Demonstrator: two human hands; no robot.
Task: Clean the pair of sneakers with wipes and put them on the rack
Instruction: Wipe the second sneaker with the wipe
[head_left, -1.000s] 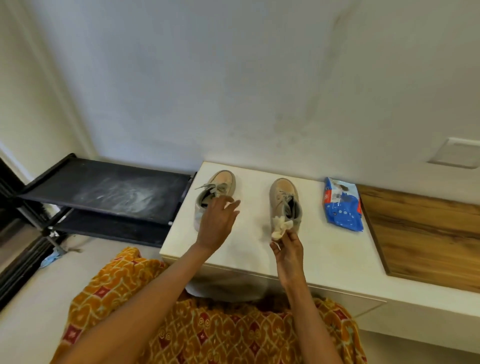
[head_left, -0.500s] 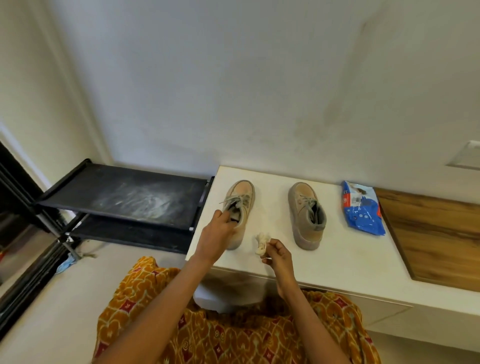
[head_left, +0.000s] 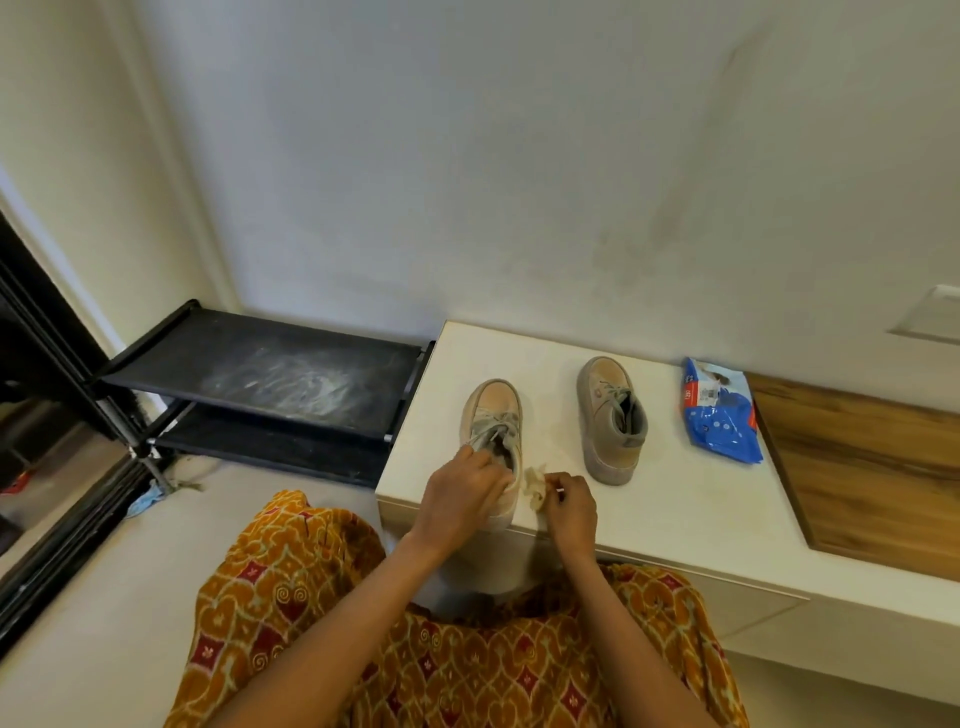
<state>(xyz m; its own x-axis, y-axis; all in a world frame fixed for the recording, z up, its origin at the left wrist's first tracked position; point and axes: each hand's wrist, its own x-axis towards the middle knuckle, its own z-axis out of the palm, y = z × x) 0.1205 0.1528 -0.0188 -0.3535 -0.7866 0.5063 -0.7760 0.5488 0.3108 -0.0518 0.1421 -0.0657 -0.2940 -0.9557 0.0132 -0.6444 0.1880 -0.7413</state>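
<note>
**Second sneaker taken in hand; racking not begun**

Both hands have shifted from the right-hand shoe to the left-hand one since the earlier frames. Left hand (head_left: 462, 493) now grips the heel collar of the beige lace-up suede sneaker (head_left: 493, 415) at the near edge of the white bench top (head_left: 675, 509); right hand (head_left: 569, 501) pinches a crumpled off-white wet wipe (head_left: 535, 483) just beside that shoe's heel, resting on the bench. Its mate, a matching beige sneaker (head_left: 610, 421), stands apart to the right, untouched (whether it is already clean cannot be told). By judgement, wiping is midway; both shoes are yet to be moved to the black two-tier metal shoe rack (head_left: 270, 374), whose shelves hold no shoes. Count: two sneakers, one wipe, one blue plastic wipes packet (head_left: 719, 415), one rack.
</note>
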